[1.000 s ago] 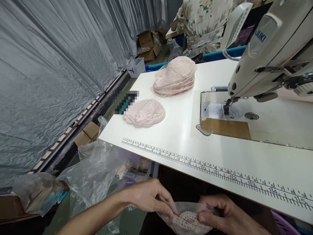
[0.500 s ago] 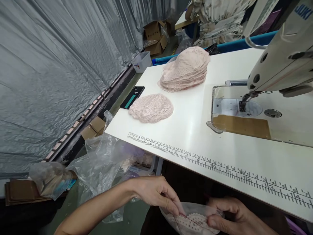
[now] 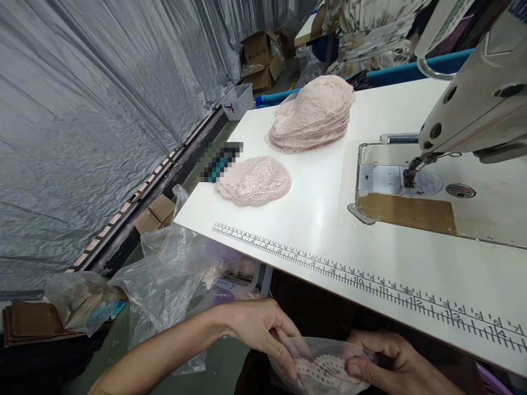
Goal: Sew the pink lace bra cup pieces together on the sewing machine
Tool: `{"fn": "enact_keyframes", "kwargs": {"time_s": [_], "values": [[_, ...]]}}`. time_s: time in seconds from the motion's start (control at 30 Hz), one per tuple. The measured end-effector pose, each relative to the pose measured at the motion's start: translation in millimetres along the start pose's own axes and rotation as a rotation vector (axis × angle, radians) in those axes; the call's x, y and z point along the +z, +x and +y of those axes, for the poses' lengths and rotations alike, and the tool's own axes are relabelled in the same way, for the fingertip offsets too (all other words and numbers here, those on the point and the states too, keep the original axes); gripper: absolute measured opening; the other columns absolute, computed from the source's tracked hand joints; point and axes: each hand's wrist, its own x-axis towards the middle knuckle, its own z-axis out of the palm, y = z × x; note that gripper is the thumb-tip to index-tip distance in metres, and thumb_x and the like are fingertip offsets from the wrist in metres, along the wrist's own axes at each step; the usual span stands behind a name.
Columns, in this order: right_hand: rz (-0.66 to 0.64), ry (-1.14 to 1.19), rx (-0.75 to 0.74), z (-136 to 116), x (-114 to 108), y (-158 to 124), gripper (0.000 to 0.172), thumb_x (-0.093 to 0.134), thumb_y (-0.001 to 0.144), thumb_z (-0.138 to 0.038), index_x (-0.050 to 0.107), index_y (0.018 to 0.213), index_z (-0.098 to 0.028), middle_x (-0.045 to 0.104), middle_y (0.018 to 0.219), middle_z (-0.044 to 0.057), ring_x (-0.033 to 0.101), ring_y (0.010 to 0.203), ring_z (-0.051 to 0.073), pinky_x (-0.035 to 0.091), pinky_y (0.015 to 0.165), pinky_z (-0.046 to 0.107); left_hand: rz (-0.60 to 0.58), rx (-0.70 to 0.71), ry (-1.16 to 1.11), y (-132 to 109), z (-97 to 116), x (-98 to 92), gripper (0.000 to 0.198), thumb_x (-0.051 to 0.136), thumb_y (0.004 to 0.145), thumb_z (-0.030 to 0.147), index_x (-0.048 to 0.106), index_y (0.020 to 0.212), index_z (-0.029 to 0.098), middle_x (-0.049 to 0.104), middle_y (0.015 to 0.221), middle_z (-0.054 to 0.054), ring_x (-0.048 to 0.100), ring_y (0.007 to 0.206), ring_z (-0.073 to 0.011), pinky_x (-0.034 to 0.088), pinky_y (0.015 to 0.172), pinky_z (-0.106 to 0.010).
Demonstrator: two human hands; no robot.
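The left hand [image 3: 269, 334] and right hand [image 3: 391, 359], thumbs pressed to fingers, pinch a sheer whitish fabric piece with eyelet lace [image 3: 327, 370] near the white flat tabletop [image 3: 317, 219]; its gripped sides are hidden; its bottom is cropped.

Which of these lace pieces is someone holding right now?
The sheer-edged lace piece, between the left hand and right hand, in front of the white table. The other lace rests on that table, in a tall stack and a low heap.

Sheer fabric [image 3: 325, 347] with eyelet lace [image 3: 329, 368] spans both hands [image 3: 267, 332].
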Motion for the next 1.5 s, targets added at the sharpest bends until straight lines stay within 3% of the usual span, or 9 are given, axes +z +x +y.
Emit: {"fn": "enact_keyframes", "kwargs": {"time_s": [0.17,0.37,0.57,0.83,1.0,1.5], "values": [[-0.019,0.022,-0.028,-2,-1,0,0.043,0.060,0.071,-0.061,0.059,0.062,-0.020,0.049,0.058,-0.003,0.045,0.059,0.012,0.039,0.061,0.023,0.080,0.029,0.041,2,0,2.5,0.057,0.068,0.056,0.066,0.074,0.084,0.017,0.071,0.075,-0.002,0.065,0.073,-0.0150,0.050,0.072,-0.020],[-0.044,0.032,-0.100,-10,3,-3,0.042,0.059,0.075,-0.057,0.059,0.062,-0.018,0.048,0.058,-0.003,0.043,0.059,0.011,0.035,0.057,0.021,0.055,-0.008,-0.029,6,13,8.0,0.057,0.077,0.051,0.058,0.073,0.092,0.019,0.071,0.083,-0.001,0.065,0.076,-0.0150,0.048,0.076,-0.022],[-0.018,-0.061,-0.080,-14,4,-7,0.037,0.057,0.078,-0.052,0.059,0.063,-0.019,0.047,0.058,-0.004,0.042,0.059,0.011,0.034,0.057,0.021,0.182,-0.021,0.023,12,17,17.2,0.049,0.076,0.055,0.056,0.074,0.084,0.017,0.071,0.076,-0.003,0.064,0.068,-0.0140,0.047,0.066,-0.020],[-0.042,-0.146,0.012,-13,4,-8,0.024,0.062,0.072,-0.043,0.059,0.066,-0.020,0.046,0.061,-0.004,0.041,0.061,0.012,0.032,0.057,0.022,0.192,0.024,0.063,6,21,13.3,0.041,0.076,0.058,0.052,0.074,0.081,0.018,0.071,0.073,-0.002,0.063,0.064,-0.0120,0.045,0.060,-0.016],[-0.002,-0.240,0.047,-2,3,-8,0.020,0.059,0.074,-0.042,0.060,0.070,-0.022,0.051,0.070,-0.002,0.046,0.071,0.015,0.035,0.066,0.024,0.190,0.008,0.073,4,17,12.0,0.039,0.076,0.060,0.049,0.074,0.082,0.017,0.072,0.074,-0.004,0.064,0.066,-0.0132,0.046,0.062,-0.017],[-0.016,-0.132,-0.003,-13,3,-7,0.019,0.054,0.071,-0.037,0.051,0.064,-0.020,0.043,0.063,-0.003,0.040,0.065,0.013,0.032,0.061,0.024,0.161,-0.041,0.022,8,12,11.7,0.040,0.080,0.055,0.046,0.074,0.083,0.018,0.070,0.073,0.000,0.061,0.063,-0.0113,0.044,0.061,-0.017]]}}
